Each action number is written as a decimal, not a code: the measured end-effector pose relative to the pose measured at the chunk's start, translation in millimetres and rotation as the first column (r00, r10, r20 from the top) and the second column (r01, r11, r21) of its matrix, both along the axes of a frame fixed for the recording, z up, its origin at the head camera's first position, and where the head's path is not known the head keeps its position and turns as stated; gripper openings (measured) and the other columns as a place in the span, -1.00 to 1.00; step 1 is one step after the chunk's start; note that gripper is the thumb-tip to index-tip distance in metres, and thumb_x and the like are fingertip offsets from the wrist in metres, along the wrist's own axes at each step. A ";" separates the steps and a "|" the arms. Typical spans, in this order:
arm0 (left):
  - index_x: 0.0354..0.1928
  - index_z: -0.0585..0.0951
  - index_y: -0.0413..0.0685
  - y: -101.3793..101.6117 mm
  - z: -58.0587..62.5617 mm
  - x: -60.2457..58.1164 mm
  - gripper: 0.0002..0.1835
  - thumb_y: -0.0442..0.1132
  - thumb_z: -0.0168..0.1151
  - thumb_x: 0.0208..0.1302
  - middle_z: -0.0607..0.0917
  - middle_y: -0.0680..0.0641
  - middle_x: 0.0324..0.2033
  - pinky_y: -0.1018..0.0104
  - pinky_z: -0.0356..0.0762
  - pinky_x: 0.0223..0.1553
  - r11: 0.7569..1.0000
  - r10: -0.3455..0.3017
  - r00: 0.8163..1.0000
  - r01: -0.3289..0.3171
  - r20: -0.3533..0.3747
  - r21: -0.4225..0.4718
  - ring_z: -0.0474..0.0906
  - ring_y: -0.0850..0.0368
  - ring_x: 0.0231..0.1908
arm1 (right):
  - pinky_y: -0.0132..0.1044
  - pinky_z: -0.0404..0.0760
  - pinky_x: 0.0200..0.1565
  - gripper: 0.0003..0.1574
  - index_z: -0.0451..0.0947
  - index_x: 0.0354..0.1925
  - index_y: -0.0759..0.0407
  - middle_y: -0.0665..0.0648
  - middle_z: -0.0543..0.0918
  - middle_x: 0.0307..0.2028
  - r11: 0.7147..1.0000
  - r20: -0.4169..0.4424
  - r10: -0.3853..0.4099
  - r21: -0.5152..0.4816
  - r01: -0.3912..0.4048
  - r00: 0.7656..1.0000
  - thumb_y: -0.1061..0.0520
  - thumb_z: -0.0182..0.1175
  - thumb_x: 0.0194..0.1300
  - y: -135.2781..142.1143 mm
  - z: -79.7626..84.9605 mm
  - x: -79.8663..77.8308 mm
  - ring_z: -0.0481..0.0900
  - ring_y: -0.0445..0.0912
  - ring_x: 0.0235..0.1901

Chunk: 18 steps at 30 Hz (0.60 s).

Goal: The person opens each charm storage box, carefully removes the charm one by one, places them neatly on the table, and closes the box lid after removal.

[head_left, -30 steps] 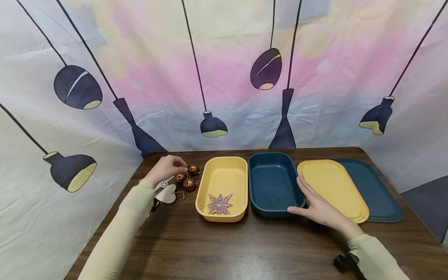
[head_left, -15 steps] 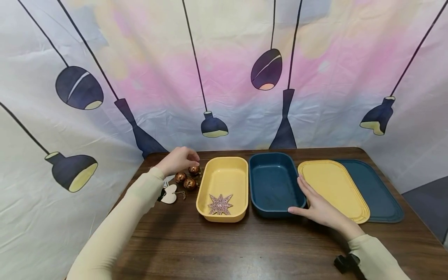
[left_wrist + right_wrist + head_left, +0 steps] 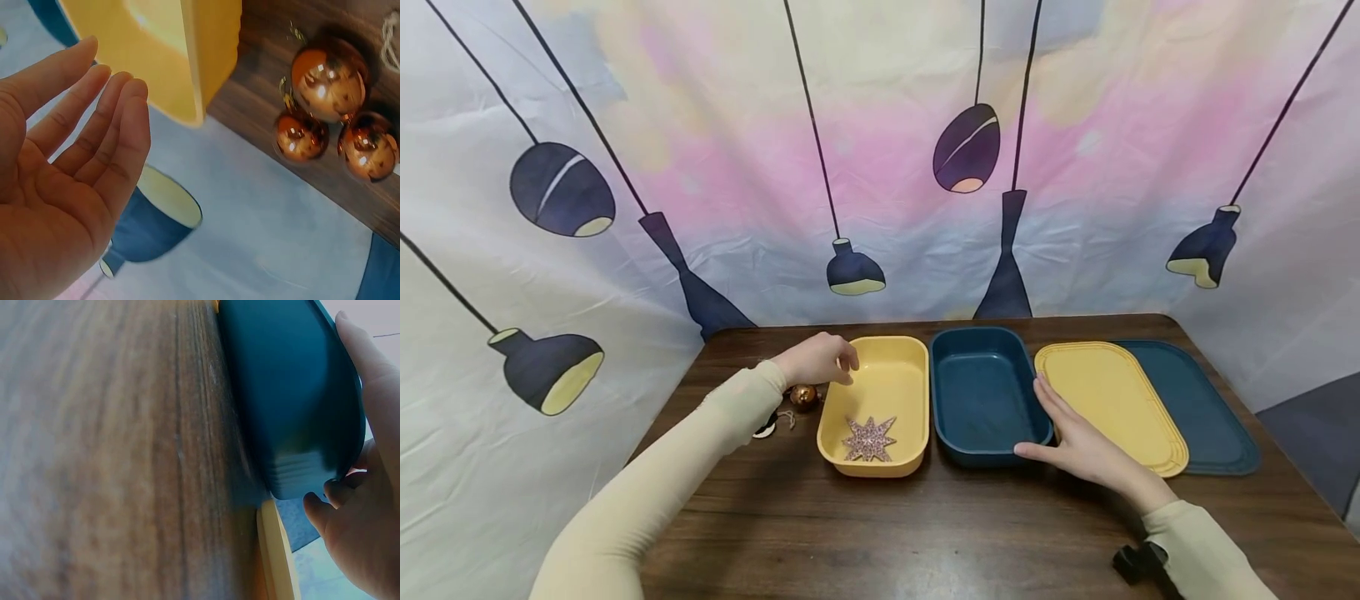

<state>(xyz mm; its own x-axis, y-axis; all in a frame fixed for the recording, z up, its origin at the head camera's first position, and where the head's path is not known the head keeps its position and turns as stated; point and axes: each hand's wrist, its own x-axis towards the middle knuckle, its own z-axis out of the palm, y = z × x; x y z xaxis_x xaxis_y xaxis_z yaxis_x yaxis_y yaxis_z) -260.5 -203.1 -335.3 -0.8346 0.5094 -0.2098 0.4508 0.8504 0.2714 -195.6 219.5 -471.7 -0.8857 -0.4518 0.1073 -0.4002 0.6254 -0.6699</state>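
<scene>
My left hand (image 3: pixel 818 360) hovers over the left rim of the yellow container (image 3: pixel 898 379). The left wrist view shows its palm and loosely bent fingers with nothing between them. A glittery pink star ornament (image 3: pixel 869 439) lies in the near end of that container. Three shiny copper bauble ornaments (image 3: pixel 328 81) sit on the wood beyond the hand; in the head view one bauble (image 3: pixel 804 397) shows below the wrist while the others are hidden. My right hand (image 3: pixel 1078 437) rests with extended fingers against the right side of the blue container (image 3: pixel 981 392).
A yellow lid (image 3: pixel 1112 400) overlaps a blue lid (image 3: pixel 1213 408) on the right of the table (image 3: pixel 880 542). Beneath the left forearm, a pale ornament (image 3: pixel 765 431) with a string is mostly covered. A printed cloth (image 3: pixel 910 167) hangs behind the table.
My left hand has moved right, from beside the baubles to over the yellow container's edge. The right hand holds its place at the blue container.
</scene>
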 end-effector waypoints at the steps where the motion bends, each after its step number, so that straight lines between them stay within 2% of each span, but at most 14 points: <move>1: -0.05 0.73 -0.19 2.5 -1.5 0.3 -0.76 -0.28 0.40 0.27 0.69 0.02 -0.30 0.19 0.58 -0.14 1.000 -0.008 1.000 0.008 0.008 -0.009 0.58 0.12 -0.26 | 0.40 0.13 0.33 0.38 -0.25 0.62 0.19 0.29 -0.23 0.59 1.000 -0.001 0.002 0.001 -0.002 1.000 -0.32 0.35 0.26 0.1 0.6 -0.2 -0.14 0.33 0.52; 3: -0.04 0.72 -0.20 6.7 -4.5 1.1 -0.76 -0.29 0.40 0.27 0.69 0.03 -0.30 0.22 0.58 -0.15 0.999 -0.026 0.999 0.027 0.020 -0.027 0.58 0.14 -0.27 | 0.40 0.13 0.33 0.38 -0.26 0.62 0.18 0.29 -0.23 0.59 1.000 0.000 0.000 0.002 0.000 1.000 -0.32 0.34 0.26 0.2 1.5 -0.8 -0.15 0.33 0.52; 10: -0.03 0.72 -0.27 17.1 -14.5 7.9 -0.73 -0.34 0.43 0.24 0.74 -0.15 -0.19 0.23 0.58 -0.11 0.993 -0.102 0.992 0.106 0.070 -0.056 0.58 0.12 -0.23 | 0.39 0.13 0.33 0.38 -0.26 0.62 0.18 0.29 -0.24 0.59 1.000 0.000 0.001 0.005 -0.001 1.000 -0.32 0.35 0.26 0.3 1.2 -1.2 -0.15 0.33 0.52; 18: 0.06 0.69 -0.21 20.8 -29.3 19.0 -0.62 -0.25 0.47 0.22 0.71 -0.08 -0.10 0.13 0.58 0.02 0.993 -0.070 0.981 0.086 0.181 -0.085 0.61 0.05 -0.08 | 0.39 0.14 0.33 0.38 -0.27 0.62 0.17 0.29 -0.24 0.59 1.000 0.002 0.001 0.007 -0.001 1.000 -0.32 0.35 0.26 0.4 -0.1 -1.1 -0.14 0.33 0.52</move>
<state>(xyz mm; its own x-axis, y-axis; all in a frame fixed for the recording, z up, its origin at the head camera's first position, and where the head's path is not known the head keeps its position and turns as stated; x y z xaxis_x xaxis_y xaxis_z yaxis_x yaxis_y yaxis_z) -241.5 -182.3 -364.6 -0.7386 0.5431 -0.3994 0.4683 0.8395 0.2755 -196.7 219.9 -471.7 -0.8852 -0.4537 0.1029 -0.3999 0.6292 -0.6665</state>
